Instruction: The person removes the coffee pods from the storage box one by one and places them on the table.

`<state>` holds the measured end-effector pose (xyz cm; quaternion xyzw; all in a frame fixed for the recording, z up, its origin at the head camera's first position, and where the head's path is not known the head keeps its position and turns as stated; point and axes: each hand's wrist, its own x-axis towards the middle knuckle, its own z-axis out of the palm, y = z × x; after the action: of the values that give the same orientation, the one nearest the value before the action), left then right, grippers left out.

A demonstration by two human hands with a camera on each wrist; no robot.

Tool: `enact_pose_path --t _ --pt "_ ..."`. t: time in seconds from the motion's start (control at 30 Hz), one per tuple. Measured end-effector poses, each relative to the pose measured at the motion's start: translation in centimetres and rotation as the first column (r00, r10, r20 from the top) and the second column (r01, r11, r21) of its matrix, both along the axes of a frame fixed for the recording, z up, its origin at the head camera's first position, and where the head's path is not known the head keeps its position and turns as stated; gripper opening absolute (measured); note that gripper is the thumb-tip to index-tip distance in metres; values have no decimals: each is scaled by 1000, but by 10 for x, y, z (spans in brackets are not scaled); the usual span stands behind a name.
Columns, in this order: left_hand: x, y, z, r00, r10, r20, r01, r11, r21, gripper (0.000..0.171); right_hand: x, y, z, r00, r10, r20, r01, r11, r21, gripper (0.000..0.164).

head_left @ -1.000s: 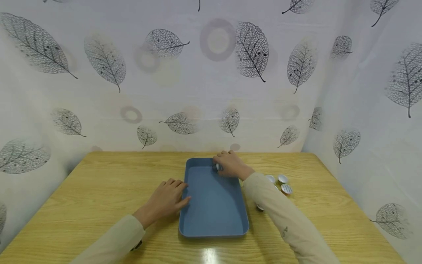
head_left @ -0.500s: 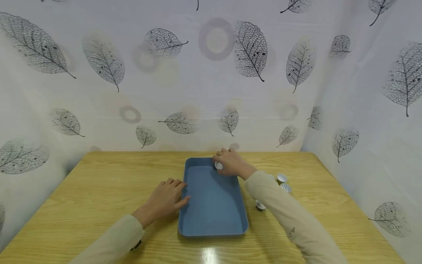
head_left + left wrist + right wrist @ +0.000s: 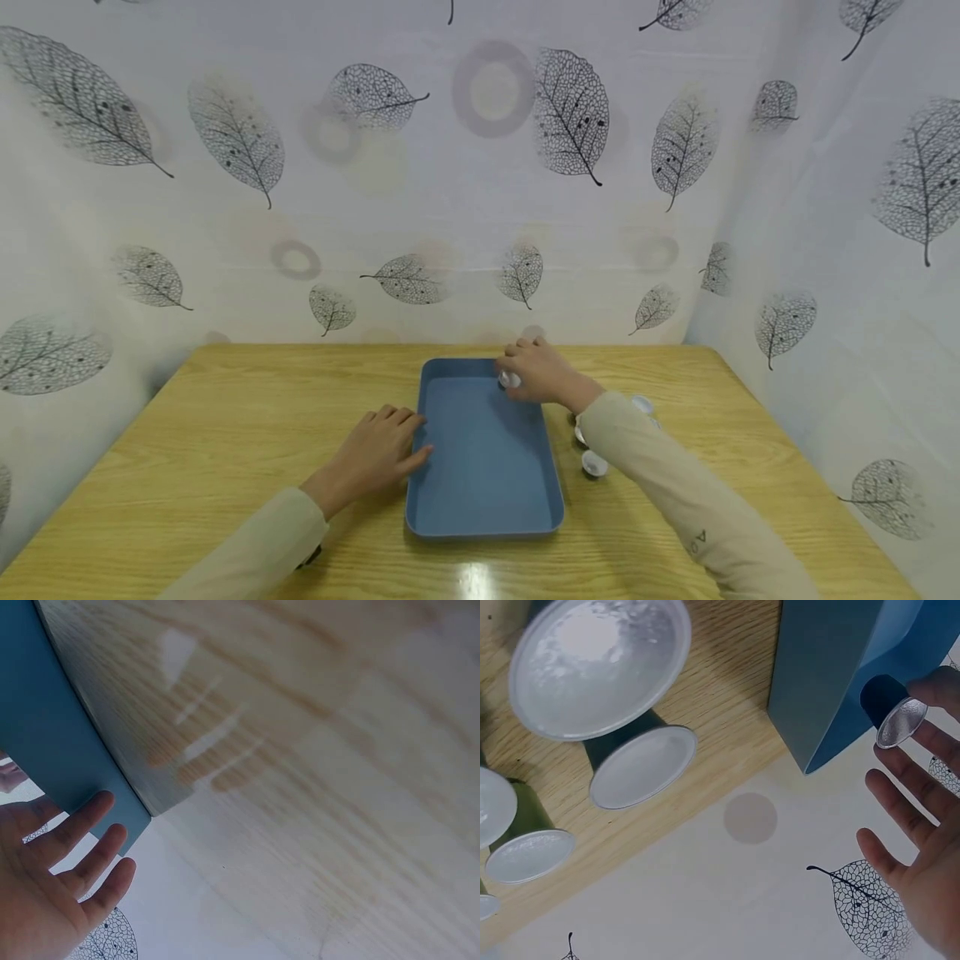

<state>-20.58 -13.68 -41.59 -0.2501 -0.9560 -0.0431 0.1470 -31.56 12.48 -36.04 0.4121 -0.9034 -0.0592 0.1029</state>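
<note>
A blue rectangular tray [image 3: 483,467] lies lengthwise on the wooden table. My left hand [image 3: 375,454] rests against its left side, with the thumb over the rim; in the left wrist view the fingers [image 3: 97,859] are spread along the tray wall [image 3: 67,727]. At the tray's far right corner, my right hand [image 3: 543,372] pinches a coffee capsule [image 3: 510,380] between thumb and forefinger. The right wrist view shows this capsule's dark blue body [image 3: 883,697] and silver foil lid [image 3: 901,724], tipped on its side, while the other fingers are extended.
Several more coffee capsules with foil lids stand on the table right of the tray, one white-topped capsule [image 3: 594,464] nearest. The right sleeve [image 3: 675,475] covers part of that group. A green capsule [image 3: 529,825] is among them. A leaf-print curtain [image 3: 480,208] hangs behind the table.
My right hand has shifted slightly right along the tray's far end with the capsule, whose foil lid has turned more into view. My left hand has stayed in place.
</note>
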Motion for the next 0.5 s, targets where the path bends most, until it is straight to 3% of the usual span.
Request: enact_pose_path --t 0.3,0.5 --pt "0 0 -1 1000 5 1 -5 1000 -3 44 9 16 2 998 39 -49 -41 998 -43 32" --pt "-1 0 -1 1000 6 3 -6 1000 0 44 18 29 4 999 36 -19 -37 998 -59 34"
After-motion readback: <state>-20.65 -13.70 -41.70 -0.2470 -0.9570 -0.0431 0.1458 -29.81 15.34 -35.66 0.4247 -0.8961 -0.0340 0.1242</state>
